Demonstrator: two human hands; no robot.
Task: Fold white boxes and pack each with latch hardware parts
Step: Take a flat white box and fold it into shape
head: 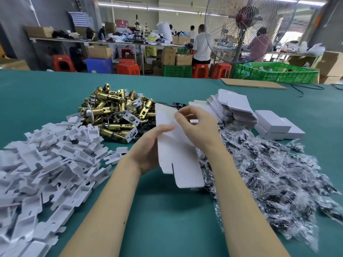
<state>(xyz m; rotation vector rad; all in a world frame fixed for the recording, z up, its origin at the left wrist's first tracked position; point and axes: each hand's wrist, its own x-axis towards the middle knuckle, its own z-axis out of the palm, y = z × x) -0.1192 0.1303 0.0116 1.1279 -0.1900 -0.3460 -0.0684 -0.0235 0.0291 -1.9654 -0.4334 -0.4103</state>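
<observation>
A flat white box blank [178, 154] is held upright over the green table [167, 210] at the centre. My left hand [148, 145] grips its left edge from behind, thumb on the front. My right hand [196, 125] pinches the blank's upper right part with curled fingers. A heap of brass latches [115, 112] lies behind, to the left. White card inserts [48, 160] are piled at the left. Clear bags of dark screws [269, 173] spread across the right side. A stack of flat box blanks [233, 108] sits at the back right, with folded white boxes [274, 125] beside it.
A big standing fan [248, 28] rises behind the table at the right. A green crate [274, 73] and a cardboard sheet [252, 83] lie at the far edge. People sit at benches in the background.
</observation>
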